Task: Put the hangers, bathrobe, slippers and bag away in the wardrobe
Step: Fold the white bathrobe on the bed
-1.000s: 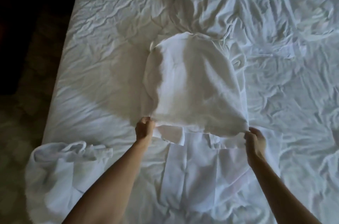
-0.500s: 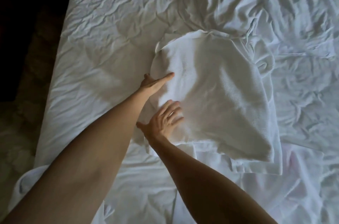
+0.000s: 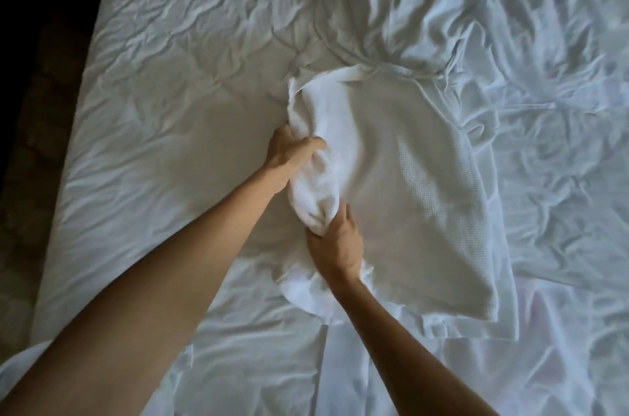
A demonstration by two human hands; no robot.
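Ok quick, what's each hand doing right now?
Left hand: grips the left edge of the folded bathrobe.
Right hand: grips the same edge, nearer the person.

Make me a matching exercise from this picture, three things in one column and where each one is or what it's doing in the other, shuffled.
Things:
1. left hand
2. right hand
3. folded white waffle-weave bathrobe

States:
A. lies on the wrinkled white bed sheet
B. grips the robe's left edge, farther up the bed
C. grips the robe's bunched lower left corner, nearer the camera

Pairs: 1-B, 2-C, 3-A
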